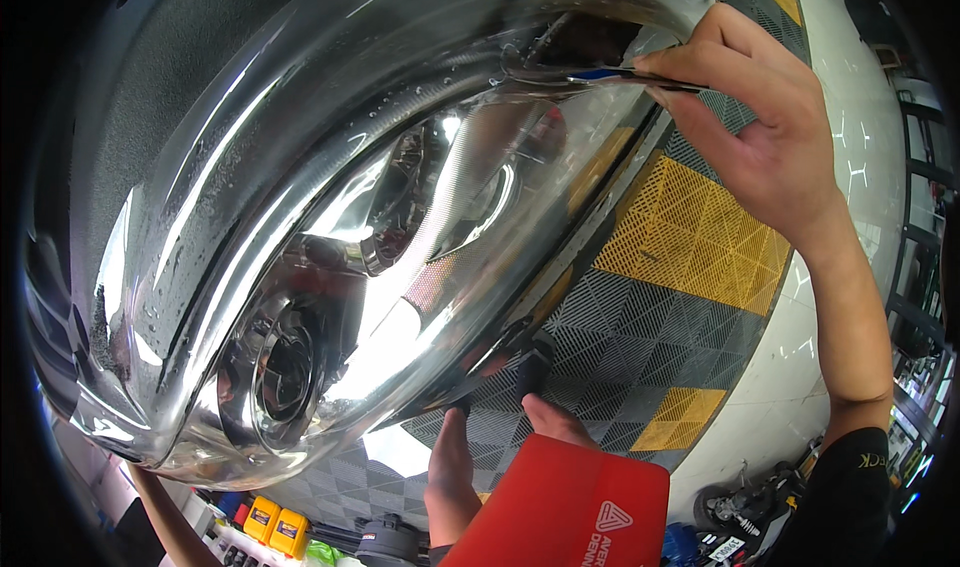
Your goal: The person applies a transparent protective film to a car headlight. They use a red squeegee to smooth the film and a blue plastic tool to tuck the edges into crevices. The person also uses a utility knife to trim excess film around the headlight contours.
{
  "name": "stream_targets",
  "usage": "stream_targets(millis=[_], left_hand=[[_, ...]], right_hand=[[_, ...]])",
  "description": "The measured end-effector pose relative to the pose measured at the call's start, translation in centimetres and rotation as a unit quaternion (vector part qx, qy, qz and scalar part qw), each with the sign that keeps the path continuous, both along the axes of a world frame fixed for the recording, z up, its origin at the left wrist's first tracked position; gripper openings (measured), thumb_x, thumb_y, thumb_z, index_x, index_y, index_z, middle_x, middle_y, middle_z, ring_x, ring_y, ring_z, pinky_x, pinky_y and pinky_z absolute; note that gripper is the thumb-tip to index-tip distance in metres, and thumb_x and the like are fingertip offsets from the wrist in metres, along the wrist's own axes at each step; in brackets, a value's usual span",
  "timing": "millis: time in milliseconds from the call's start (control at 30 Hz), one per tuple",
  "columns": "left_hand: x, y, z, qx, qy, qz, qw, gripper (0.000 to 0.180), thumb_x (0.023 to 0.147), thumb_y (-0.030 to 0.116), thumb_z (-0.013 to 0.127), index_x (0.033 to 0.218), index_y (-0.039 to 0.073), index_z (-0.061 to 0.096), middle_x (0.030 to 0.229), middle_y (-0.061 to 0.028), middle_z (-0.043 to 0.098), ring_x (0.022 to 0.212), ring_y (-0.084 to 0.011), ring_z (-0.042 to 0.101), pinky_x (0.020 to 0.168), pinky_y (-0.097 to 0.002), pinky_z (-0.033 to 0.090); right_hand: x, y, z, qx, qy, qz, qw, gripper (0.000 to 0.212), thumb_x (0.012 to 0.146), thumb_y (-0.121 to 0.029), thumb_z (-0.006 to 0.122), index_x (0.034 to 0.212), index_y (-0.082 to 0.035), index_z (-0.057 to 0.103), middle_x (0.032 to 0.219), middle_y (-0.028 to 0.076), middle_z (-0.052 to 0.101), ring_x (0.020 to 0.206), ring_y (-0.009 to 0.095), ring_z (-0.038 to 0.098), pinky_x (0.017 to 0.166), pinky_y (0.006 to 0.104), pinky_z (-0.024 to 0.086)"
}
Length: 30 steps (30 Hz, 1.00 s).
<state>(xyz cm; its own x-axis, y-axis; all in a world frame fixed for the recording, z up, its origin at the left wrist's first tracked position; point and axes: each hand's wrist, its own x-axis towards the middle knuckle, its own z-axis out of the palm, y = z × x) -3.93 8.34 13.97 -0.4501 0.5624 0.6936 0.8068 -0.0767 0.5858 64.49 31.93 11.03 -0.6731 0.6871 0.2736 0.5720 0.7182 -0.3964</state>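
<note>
The headlight (395,267), grey-and-yellow floor tiles (690,232) and yellow containers (275,527) show this is a car workshop.

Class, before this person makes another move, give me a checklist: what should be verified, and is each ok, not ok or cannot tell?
1. Right hand grips the film: ok, thumb and fingers pinch its edge.
2. Left hand grips the film: cannot tell; only the left forearm shows, the hand is hidden.
3. Film spans the headlight: ok, it stretches across it.
4. Film smooth by the right hand: not ok, it gathers into folds there.
5. Surface free of droplets: not ok, beads show above the headlight.
6. Both feet steady on the tiles: cannot tell, the feet are partly hidden.
</note>
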Motion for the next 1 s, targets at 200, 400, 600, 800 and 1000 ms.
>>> stream_targets(millis=[200, 400, 600, 800, 1000], left_hand=[[-0.2, 0.1, 0.5, 0.002, 0.0, -0.003, 1.0, 0.073, 0.106, 0.048, 0.04, 0.159, -0.003, 0.041, 0.163, -0.0207, 0.042, 0.151, -0.0335, 0.038, 0.127, -0.0492, 0.025], [-0.4, 0.0, 0.8, 0.005, -0.001, -0.006, 1.0, 0.074, 0.106, 0.048, 0.04, 0.159, -0.003, 0.041, 0.164, -0.0207, 0.041, 0.152, -0.0335, 0.037, 0.127, -0.0493, 0.023], [-0.7, 0.1, 1.2, 0.004, 0.002, -0.012, 1.0, 0.075, 0.106, 0.049, 0.04, 0.16, -0.002, 0.041, 0.165, -0.0206, 0.041, 0.153, -0.0335, 0.035, 0.128, -0.0494, 0.022], [-1.5, 1.2, 1.5, -0.006, 0.014, -0.023, 1.0, 0.075, 0.106, 0.05, 0.04, 0.16, -0.002, 0.04, 0.166, -0.0205, 0.04, 0.155, -0.0335, 0.034, 0.129, -0.0495, 0.021], [-2.1, 1.6, 2.3, -0.013, 0.028, -0.034, 0.999, 0.076, 0.105, 0.05, 0.04, 0.161, -0.002, 0.04, 0.166, -0.0204, 0.04, 0.156, -0.0334, 0.033, 0.13, -0.0496, 0.019]], right_hand=[[0.1, -0.2, 1.7, 0.053, -0.055, -0.001, 0.997, 0.026, 0.084, 0.006, 0.074, 0.109, 0.0, 0.076, 0.085, 0.006, 0.054, 0.076, 0.018, 0.058, 0.067, 0.031, 0.047], [0.0, 0.7, 4.1, 0.128, -0.082, 0.036, 0.988, 0.032, 0.08, 0.01, 0.076, 0.11, 0.0, 0.076, 0.086, 0.006, 0.052, 0.073, 0.018, 0.055, 0.062, 0.0297, 0.043], [-1.0, 1.2, 6.6, 0.165, -0.133, 0.019, 0.977, 0.008, 0.085, -0.006, 0.08, 0.09, -0.007, 0.074, 0.083, 0.006, 0.053, 0.073, 0.024, 0.056, 0.064, 0.0366, 0.043], [-0.7, 2.5, 5.9, 0.189, -0.117, 0.024, 0.975, 0.01, 0.085, -0.006, 0.08, 0.082, -0.008, 0.071, 0.081, 0.006, 0.052, 0.071, 0.025, 0.054, 0.061, 0.0376, 0.042], [-1.3, 2.8, 7.7, 0.203, -0.112, 0.062, 0.971, 0.009, 0.084, -0.003, 0.079, 0.09, -0.009, 0.075, 0.081, 0.007, 0.055, 0.071, 0.026, 0.057, 0.062, 0.037, 0.045]])
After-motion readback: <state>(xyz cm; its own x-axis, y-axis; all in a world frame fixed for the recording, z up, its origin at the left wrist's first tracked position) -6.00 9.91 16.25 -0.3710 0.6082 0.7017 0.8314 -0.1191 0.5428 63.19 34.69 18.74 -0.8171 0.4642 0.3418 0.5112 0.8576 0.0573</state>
